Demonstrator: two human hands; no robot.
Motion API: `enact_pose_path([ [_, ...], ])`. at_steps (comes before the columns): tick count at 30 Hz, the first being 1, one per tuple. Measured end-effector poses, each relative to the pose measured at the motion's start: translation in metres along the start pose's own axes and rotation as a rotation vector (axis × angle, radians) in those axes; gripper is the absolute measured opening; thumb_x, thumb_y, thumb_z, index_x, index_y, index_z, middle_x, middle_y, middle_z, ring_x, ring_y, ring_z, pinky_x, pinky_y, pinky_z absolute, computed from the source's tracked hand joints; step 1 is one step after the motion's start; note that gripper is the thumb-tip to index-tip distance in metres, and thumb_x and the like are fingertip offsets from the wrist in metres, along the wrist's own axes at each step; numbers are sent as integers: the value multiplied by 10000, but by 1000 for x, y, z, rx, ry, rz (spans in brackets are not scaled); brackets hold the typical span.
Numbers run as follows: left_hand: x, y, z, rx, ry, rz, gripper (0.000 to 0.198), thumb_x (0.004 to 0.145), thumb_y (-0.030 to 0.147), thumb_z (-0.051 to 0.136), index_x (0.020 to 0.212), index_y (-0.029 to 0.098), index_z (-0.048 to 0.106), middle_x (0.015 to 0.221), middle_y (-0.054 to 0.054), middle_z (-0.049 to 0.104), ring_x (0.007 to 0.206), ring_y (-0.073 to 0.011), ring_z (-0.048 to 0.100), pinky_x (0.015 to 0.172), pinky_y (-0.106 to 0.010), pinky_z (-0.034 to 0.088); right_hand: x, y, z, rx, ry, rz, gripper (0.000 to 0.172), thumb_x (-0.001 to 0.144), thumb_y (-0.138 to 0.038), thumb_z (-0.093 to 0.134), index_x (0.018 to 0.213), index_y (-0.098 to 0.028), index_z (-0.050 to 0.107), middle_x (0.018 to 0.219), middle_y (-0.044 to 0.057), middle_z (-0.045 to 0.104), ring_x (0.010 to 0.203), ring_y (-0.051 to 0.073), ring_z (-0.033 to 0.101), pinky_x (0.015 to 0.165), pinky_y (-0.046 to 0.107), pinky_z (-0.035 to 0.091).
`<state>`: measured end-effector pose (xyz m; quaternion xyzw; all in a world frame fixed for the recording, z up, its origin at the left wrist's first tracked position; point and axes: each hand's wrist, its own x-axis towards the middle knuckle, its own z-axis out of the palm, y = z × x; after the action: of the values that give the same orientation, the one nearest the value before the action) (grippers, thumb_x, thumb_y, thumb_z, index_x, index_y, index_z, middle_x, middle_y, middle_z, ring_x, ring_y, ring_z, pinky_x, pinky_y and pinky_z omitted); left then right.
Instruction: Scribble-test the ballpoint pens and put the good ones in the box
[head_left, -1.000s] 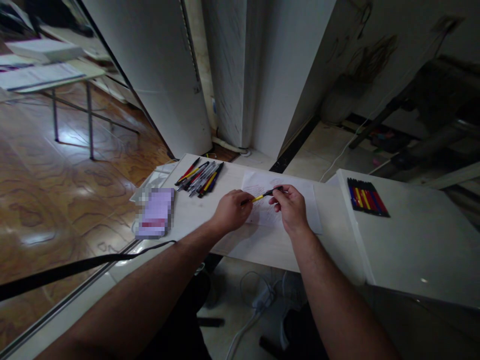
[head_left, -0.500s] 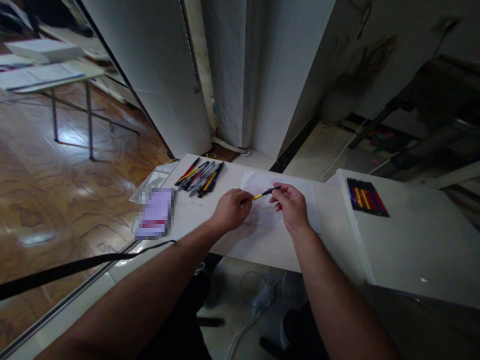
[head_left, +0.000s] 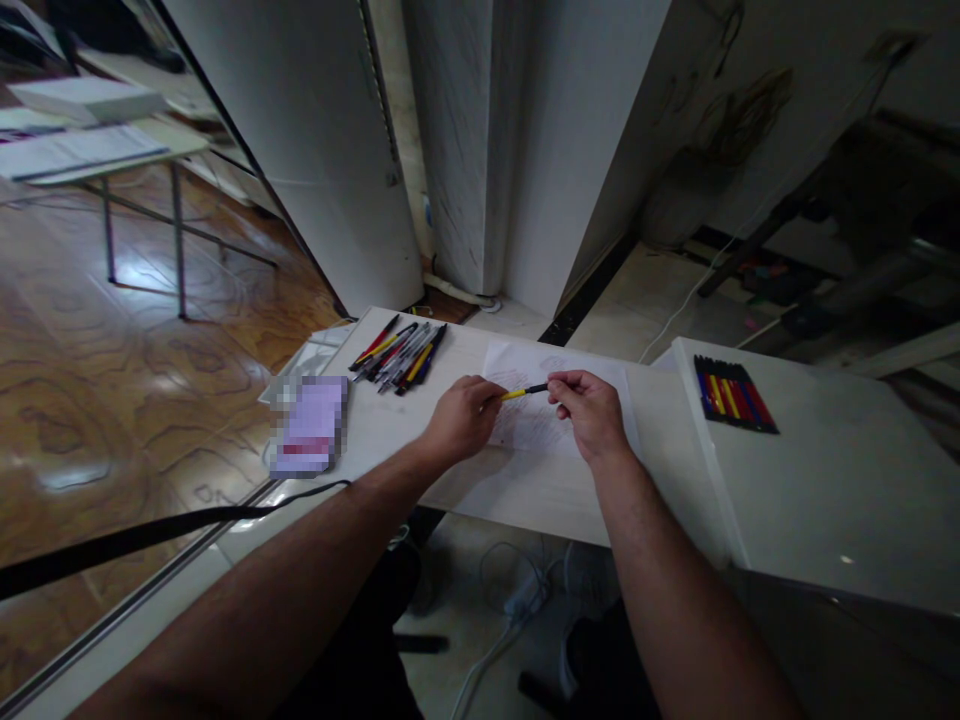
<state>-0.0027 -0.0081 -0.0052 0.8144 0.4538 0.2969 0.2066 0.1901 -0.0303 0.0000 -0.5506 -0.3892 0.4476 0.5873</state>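
Note:
A yellow and black pen point(head_left: 523, 392) is held level between both hands, above a scribbled white sheet of paper point(head_left: 544, 440). My left hand point(head_left: 466, 415) is closed around its yellow end. At the black end, the thumb and fingers of my right hand point(head_left: 589, 408) pinch it. Whether the black part is a cap or the pen's grip I cannot make out. Left of the paper lies a loose pile of pens point(head_left: 401, 355) in red, yellow, blue, clear and black.
On the white surface point(head_left: 840, 480) at the right, several pens point(head_left: 735, 395) lie in a neat row. A blurred-out purple object point(head_left: 311, 425) rests by the desk's left edge, with a black strap point(head_left: 202, 520) nearby. Cables and a power strip point(head_left: 525, 595) are on the floor below.
My right hand has shifted slightly right and down, fingers more closed on the pen's black end. The pen now lies closer to level. My left hand stays nearly in place.

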Motion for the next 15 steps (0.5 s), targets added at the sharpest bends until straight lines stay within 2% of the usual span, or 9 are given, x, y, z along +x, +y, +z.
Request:
enact_pose_path([
  [15, 0, 2, 0, -10, 41, -8, 163, 831, 175, 553, 906, 158, 697, 835, -60, 645, 798, -181, 575, 723, -303, 473, 0, 2, -1, -86, 30, -4, 275, 648, -380, 761, 788, -153, 693, 588, 3, 635, 502, 104, 523, 427, 218, 385],
])
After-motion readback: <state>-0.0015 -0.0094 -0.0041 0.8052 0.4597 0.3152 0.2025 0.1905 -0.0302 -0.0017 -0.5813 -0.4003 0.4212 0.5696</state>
